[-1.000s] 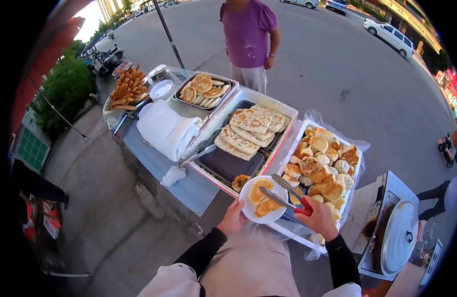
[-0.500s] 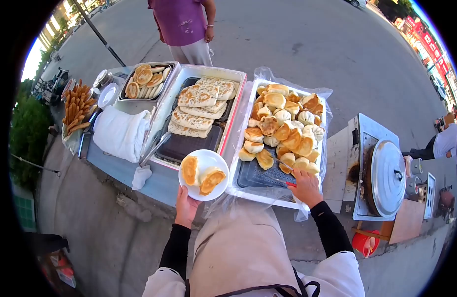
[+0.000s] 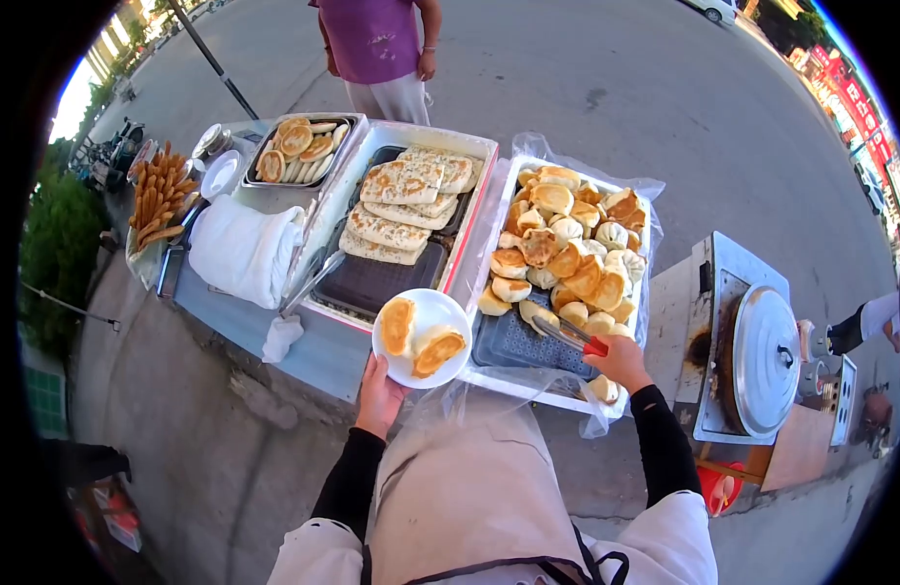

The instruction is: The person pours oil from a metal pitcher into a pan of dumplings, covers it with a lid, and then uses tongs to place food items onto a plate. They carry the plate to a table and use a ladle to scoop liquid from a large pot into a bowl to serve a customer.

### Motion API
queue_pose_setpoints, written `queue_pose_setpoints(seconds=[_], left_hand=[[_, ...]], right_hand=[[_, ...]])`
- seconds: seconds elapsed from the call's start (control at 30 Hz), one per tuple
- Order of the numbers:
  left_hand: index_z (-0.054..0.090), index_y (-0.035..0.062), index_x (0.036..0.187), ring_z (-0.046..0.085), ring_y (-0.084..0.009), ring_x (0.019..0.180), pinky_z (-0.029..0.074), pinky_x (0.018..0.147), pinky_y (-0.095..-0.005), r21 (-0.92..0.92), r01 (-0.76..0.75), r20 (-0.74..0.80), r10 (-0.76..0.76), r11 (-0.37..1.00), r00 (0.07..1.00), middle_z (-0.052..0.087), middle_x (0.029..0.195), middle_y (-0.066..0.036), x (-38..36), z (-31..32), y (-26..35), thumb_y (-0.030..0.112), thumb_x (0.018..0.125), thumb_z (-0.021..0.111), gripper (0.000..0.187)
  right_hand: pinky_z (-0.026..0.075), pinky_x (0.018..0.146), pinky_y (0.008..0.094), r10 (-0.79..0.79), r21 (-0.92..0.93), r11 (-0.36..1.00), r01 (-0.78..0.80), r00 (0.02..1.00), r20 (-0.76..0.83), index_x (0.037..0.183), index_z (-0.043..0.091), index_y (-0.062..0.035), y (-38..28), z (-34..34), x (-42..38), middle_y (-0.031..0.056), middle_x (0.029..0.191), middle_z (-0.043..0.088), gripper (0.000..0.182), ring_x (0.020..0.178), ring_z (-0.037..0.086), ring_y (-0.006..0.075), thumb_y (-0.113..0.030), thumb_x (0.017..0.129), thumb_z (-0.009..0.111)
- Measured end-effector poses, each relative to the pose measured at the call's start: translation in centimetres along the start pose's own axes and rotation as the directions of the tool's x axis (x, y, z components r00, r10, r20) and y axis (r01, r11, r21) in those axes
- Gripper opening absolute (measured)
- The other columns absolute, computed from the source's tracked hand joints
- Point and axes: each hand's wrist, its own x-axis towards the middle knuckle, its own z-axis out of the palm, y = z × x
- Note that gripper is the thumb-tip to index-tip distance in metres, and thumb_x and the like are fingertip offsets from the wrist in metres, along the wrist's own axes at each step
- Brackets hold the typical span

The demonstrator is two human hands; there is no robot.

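My left hand [image 3: 380,398] holds a white plate [image 3: 450,378] from below at its left side. Two browned buns [image 3: 437,350] lie on this plate. Wrapped round red-handled metal tongs [image 3: 573,335], my right hand [image 3: 621,361] is over the lower right of a plastic-lined white tray [image 3: 528,388]. The tongs' tips are at a bun [image 3: 538,316] on the near edge of the pile. Many browned and pale buns [image 3: 567,230] fill the far part of the tray, and its dark perforated base shows at the near left.
Flatbreads [image 3: 401,182] lie in a middle box, round breads [image 3: 296,139] in a metal tray, fried sticks [image 3: 160,195] at far left. A white cloth [image 3: 243,249] is folded nearby. A large lidded pan [image 3: 765,361] stands right. A person [image 3: 377,44] stands beyond the stall.
The tongs have turned and their arms now show at the near-left buns. One bun now lies by the tray's near right corner, under my right hand. The plate appears slightly further right.
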Motion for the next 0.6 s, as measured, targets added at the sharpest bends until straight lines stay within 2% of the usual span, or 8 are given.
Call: queue_pose_setpoints(seconds=[0.1, 0.23, 0.3, 0.33, 0.43, 0.47, 0.53, 0.6], left_hand=[[0.032, 0.0126, 0.139, 0.052, -0.0262, 0.117, 0.051, 0.09, -0.0449, -0.005, 0.016, -0.012, -0.016, 1.0, 1.0, 0.046, 0.132, -0.01, 0.7, 0.5, -0.7, 0.026, 0.1, 0.039, 0.042], [0.031, 0.0133, 0.139, 0.052, -0.0254, 0.117, 0.051, 0.09, -0.0443, 0.013, 0.06, -0.018, -0.06, 0.998, 0.998, 0.046, 0.132, -0.009, 1.8, 1.3, -1.2, 0.025, 0.1, 0.038, 0.041], [0.03, 0.0138, 0.14, 0.051, -0.0249, 0.118, 0.05, 0.091, -0.0442, 0.04, 0.083, 0.008, -0.083, 0.996, 0.997, 0.045, 0.132, -0.009, 2.1, 1.8, -1.5, 0.025, 0.1, 0.038, 0.042], [0.03, 0.0138, 0.14, 0.051, -0.0249, 0.118, 0.05, 0.091, -0.0442, 0.037, 0.079, 0.001, -0.079, 0.996, 0.997, 0.045, 0.132, -0.009, 2.4, 2.0, -1.7, 0.025, 0.1, 0.038, 0.042], [0.03, 0.0133, 0.14, 0.053, -0.026, 0.116, 0.051, 0.09, -0.0466, 0.032, 0.121, 0.06, -0.123, 0.992, 0.991, 0.046, 0.131, -0.01, 3.1, 2.8, -2.2, 0.024, 0.1, 0.038, 0.042], [0.03, 0.0133, 0.14, 0.053, -0.026, 0.116, 0.051, 0.09, -0.0466, 0.036, 0.115, 0.062, -0.118, 0.993, 0.991, 0.046, 0.131, -0.01, 3.2, 3.3, -2.2, 0.024, 0.1, 0.038, 0.042], [0.033, 0.0126, 0.139, 0.056, -0.0225, 0.111, 0.053, 0.088, -0.0416, 0.042, 0.147, 0.059, -0.15, 0.988, 0.987, 0.05, 0.127, -0.008, 2.8, 5.0, -2.0, 0.025, 0.101, 0.038, 0.041], [0.034, 0.0121, 0.139, 0.056, -0.0222, 0.112, 0.053, 0.089, -0.0417, 0.044, 0.159, 0.073, -0.162, 0.986, 0.984, 0.051, 0.127, -0.008, 2.8, 5.7, -1.9, 0.025, 0.1, 0.038, 0.04]], right_hand=[[0.05, 0.073, 0.0373, 0.065, 0.172, 0.982, -0.076, 0.995, 0.073, 0.102, 0.067, -0.0077, 1.8, -0.4, -0.7, 0.0145, 0.088, 0.068, 0.044, 0.081, 0.064, 0.0305, -0.036, 0.069, 0.074], [0.049, 0.069, 0.0339, 0.112, 0.249, 0.957, -0.15, 0.98, 0.162, 0.106, 0.066, -0.0066, 2.4, -2.1, -2.4, 0.0143, 0.082, 0.067, 0.044, 0.074, 0.064, 0.0261, -0.032, 0.071, 0.074], [0.046, 0.062, 0.0294, 0.101, 0.449, 0.882, -0.14, 0.989, 0.109, 0.096, 0.065, 0.0009, 2.2, -2.6, -3.6, 0.0095, 0.071, 0.062, 0.034, 0.064, 0.057, 0.0144, -0.022, 0.072, 0.075], [0.046, 0.062, 0.0294, 0.094, 0.448, 0.884, -0.135, 0.989, 0.114, 0.096, 0.065, 0.0009, 1.5, -3.1, -4.1, 0.0095, 0.071, 0.062, 0.034, 0.064, 0.057, 0.0144, -0.022, 0.072, 0.075], [0.048, 0.064, 0.0274, -0.014, 0.491, 0.868, 0.077, 0.991, -0.131, 0.104, 0.063, 0.0006, -1.2, -4.1, -5.3, 0.0125, 0.079, 0.066, 0.041, 0.064, 0.06, 0.019, -0.017, 0.069, 0.077], [0.048, 0.064, 0.0274, -0.018, 0.494, 0.866, 0.083, 0.991, -0.135, 0.104, 0.063, 0.0006, -2.3, -4.3, -5.3, 0.0125, 0.079, 0.066, 0.041, 0.064, 0.06, 0.019, -0.017, 0.069, 0.077], [0.049, 0.062, 0.0278, -0.122, 0.405, 0.882, 0.239, 0.949, -0.292, 0.105, 0.062, -0.001, -5.0, -5.3, -5.4, 0.0115, 0.08, 0.066, 0.043, 0.062, 0.061, 0.02, -0.014, 0.068, 0.079], [0.05, 0.061, 0.0299, -0.19, 0.308, 0.906, 0.292, 0.928, -0.32, 0.106, 0.063, -0.0039, -5.8, -6.6, -4.8, 0.0095, 0.081, 0.066, 0.046, 0.063, 0.061, 0.0221, -0.012, 0.064, 0.081]])
